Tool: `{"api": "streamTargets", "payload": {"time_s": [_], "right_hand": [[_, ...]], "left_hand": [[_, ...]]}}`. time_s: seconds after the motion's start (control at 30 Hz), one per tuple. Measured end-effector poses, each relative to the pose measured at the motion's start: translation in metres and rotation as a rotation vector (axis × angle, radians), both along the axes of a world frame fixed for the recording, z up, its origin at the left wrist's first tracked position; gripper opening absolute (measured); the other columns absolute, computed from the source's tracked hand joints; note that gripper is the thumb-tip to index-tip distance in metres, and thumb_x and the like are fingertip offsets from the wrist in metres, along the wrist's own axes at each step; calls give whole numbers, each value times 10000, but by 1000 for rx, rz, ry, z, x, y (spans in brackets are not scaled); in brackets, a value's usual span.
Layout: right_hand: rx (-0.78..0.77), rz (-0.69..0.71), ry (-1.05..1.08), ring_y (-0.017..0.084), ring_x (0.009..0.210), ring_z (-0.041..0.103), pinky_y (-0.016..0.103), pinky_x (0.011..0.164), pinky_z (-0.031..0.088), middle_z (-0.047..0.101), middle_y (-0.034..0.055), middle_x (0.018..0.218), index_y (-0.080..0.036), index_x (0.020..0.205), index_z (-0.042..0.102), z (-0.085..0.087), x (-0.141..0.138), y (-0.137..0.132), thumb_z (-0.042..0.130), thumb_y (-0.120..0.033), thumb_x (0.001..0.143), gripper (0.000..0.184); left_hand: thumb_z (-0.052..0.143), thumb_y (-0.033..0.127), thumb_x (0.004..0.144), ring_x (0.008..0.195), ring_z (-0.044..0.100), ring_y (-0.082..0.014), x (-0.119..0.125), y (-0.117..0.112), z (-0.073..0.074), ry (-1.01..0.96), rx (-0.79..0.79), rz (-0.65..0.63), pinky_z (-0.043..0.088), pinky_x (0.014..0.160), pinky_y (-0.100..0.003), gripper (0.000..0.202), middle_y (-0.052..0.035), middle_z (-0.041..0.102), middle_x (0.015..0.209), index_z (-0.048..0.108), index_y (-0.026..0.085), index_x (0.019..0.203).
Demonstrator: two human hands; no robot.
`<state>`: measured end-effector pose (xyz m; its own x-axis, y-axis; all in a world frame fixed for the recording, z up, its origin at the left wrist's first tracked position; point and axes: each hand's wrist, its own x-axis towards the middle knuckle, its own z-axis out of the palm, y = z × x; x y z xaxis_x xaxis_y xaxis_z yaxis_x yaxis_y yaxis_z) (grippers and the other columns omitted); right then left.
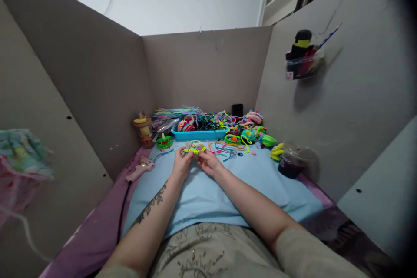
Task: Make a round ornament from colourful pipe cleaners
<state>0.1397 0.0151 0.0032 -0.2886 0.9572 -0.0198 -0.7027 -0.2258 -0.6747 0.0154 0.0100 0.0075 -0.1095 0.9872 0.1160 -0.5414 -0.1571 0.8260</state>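
Note:
Held over the light-blue cloth (241, 195) is a small crocheted piece (194, 147), yellow with pastel pink and blue patches. My left hand (183, 160) pinches its left edge, thumb toward me. At its right edge, the fingers of my right hand (209, 163) are closed on it as well. Just right of my hands lie loose strands of yarn (230, 152) in blue and orange, with small tools among them too small to make out. A green crocheted piece with eyes (164, 142) sits to the left.
A blue tray (200, 135) full of yarn pieces stands at the back. A pink glue gun (140, 169) with a black cord lies left. At right are a dark tub with a clear lid (291, 166) and yellow yarn (276, 152). Grey panels (208, 69) enclose the table.

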Motion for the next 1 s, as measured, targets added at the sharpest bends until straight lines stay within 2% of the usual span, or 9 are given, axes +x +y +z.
{"api": "streamTargets", "payload": {"time_s": [0.13, 0.23, 0.43, 0.6, 0.67, 0.73, 0.8, 0.9, 1.0], "right_hand": [[-83, -47, -1, 93, 494, 571, 176, 429, 410, 643, -37, 607, -194, 819, 595, -1, 2, 3, 684, -121, 690, 173], [-139, -40, 14, 96, 475, 560, 182, 418, 404, 625, -32, 572, -182, 786, 586, 0, 6, 6, 648, -98, 691, 141], [-97, -45, -14, 91, 469, 545, 180, 430, 403, 617, -44, 583, -199, 819, 564, 2, 10, 4, 628, -89, 655, 208], [8, -62, -210, 103, 515, 542, 192, 447, 381, 617, -42, 672, -228, 929, 558, 0, 6, 1, 669, -162, 635, 321], [116, -255, -373, 119, 629, 569, 214, 516, 422, 629, -17, 815, -240, 984, 564, 0, 5, -1, 680, -196, 636, 370], [351, -532, -593, 160, 847, 574, 273, 693, 473, 605, 23, 1002, -245, 1031, 578, 0, 6, -3, 677, -214, 646, 398], [619, -728, -822, 202, 1029, 513, 345, 888, 428, 559, 56, 1105, -238, 1045, 607, 1, 7, -5, 658, -216, 676, 373], [852, -799, -1078, 231, 1076, 471, 399, 977, 356, 551, 79, 1094, -232, 1058, 638, 3, 8, -7, 620, -227, 740, 318], [920, -804, -1204, 241, 1053, 471, 411, 967, 352, 563, 81, 1084, -243, 1109, 628, 3, 7, -8, 591, -248, 782, 329]], "left_hand": [[799, 213, 573, 729, 592, -114, 4, -2, -3, 165, 95, 109, 454, 659, -223, 462, -14, 607, 899, 496, 182, 920], [804, 191, 558, 752, 614, -130, 5, -4, -3, 218, 157, 139, 466, 698, -243, 550, -28, 609, 949, 466, 203, 992], [806, 224, 575, 731, 642, -154, 3, -6, 1, 178, 112, 68, 463, 766, -287, 881, -3, 653, 799, 278, 220, 1281], [810, 224, 570, 683, 639, -149, 0, -5, 3, 72, 22, -13, 470, 697, -273, 916, -13, 669, 784, 280, 198, 1317], [812, 213, 564, 677, 636, -143, 0, -5, 5, 48, 10, 6, 471, 674, -262, 870, -12, 664, 804, 324, 207, 1285], [815, 206, 560, 693, 638, -147, -1, -6, 5, 39, -1, 21, 479, 674, -266, 843, -13, 660, 836, 347, 224, 1260], [815, 202, 562, 724, 642, -157, -1, -7, 5, 35, -3, 13, 489, 681, -277, 830, -15, 654, 865, 351, 241, 1248], [813, 189, 568, 772, 644, -170, 0, -8, 5, 15, 12, -23, 504, 712, -305, 811, -21, 645, 903, 352, 257, 1232], [813, 172, 565, 797, 643, -176, 1, -8, 3, 2, 13, -46, 508, 759, -344, 811, -21, 640, 918, 354, 265, 1227]]}}
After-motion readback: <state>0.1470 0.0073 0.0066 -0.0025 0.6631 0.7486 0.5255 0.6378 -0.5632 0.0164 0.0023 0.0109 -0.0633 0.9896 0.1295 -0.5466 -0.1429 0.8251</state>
